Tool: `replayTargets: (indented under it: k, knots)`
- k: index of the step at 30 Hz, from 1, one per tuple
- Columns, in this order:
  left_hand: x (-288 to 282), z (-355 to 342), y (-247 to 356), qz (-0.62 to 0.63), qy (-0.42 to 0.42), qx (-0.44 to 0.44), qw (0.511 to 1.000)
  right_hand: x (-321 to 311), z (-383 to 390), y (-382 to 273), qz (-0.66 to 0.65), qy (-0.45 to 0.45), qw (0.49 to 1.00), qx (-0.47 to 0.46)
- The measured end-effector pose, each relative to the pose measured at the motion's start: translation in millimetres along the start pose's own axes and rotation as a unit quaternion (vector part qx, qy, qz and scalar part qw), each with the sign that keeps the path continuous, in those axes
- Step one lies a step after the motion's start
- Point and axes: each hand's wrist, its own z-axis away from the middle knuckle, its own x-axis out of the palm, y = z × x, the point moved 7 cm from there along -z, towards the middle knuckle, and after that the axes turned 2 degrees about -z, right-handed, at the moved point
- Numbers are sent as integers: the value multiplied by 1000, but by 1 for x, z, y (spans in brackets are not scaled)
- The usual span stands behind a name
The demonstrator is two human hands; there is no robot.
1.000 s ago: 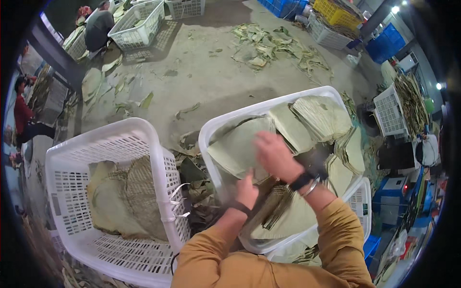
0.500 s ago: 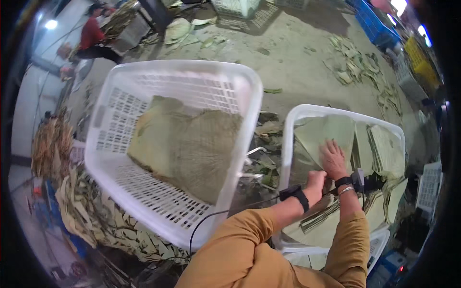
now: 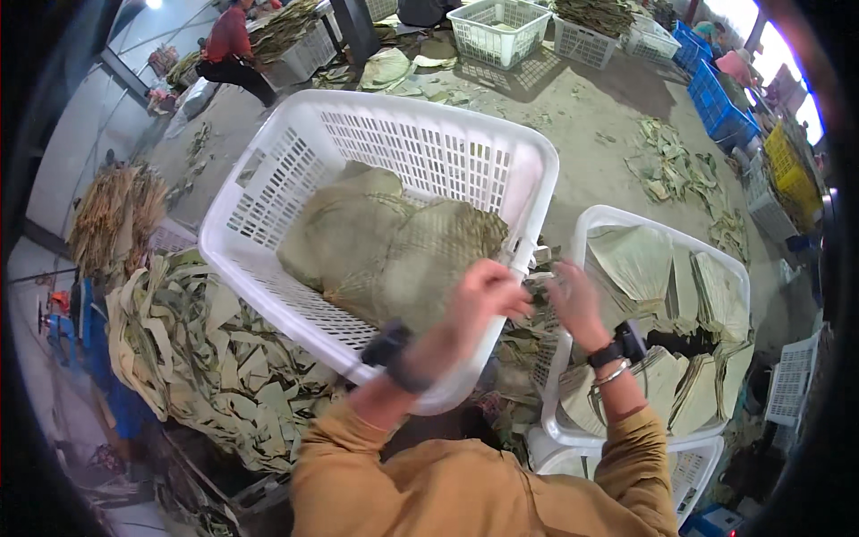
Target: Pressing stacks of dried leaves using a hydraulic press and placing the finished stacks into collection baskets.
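A large white slatted basket (image 3: pixel 259 268) holds a stack of big folded dried leaves (image 3: pixel 385 237), grey-green with fine ribs. My left hand (image 3: pixel 488 300) hovers over this basket's right side, slightly blurred, with its fingers loosely bent and nothing visible in them. Between the two baskets, by the left rim of the smaller one, is my right hand (image 3: pixel 574 304); its fingers are apart and hold nothing I can see. The smaller white basket (image 3: pixel 658 215) on the right is packed with bundles of folded leaves (image 3: pixel 635 259), with a dark gap in the middle.
Leaf scraps (image 3: pixel 206 358) are heaped at the left, below a stack of brown dried stalks (image 3: pixel 116 215). Another white basket (image 3: pixel 671 465) sits under the right one. More baskets, a blue crate (image 3: pixel 720 103) and a yellow crate (image 3: pixel 792 174) stand farther back. A person in red (image 3: pixel 228 45) is at the far left.
My left hand has left the right basket and moved left over the large basket. My right hand has lifted off the leaves toward that basket's left rim. The view has shifted.
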Motion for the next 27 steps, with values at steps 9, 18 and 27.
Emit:
replayTargets:
  k: [9,18,27]
  knots:
    - [-326,-94,-103,-561,82,-3,824,73,-119,-112,-81,27,996,39]
    - [-421,-131,-271,-803,-83,-151,571,305,-146,61,22,-112,932,343]
    - [-430,-119,-311,-859,-69,-146,486,365,-57,188,129,-258,864,413]
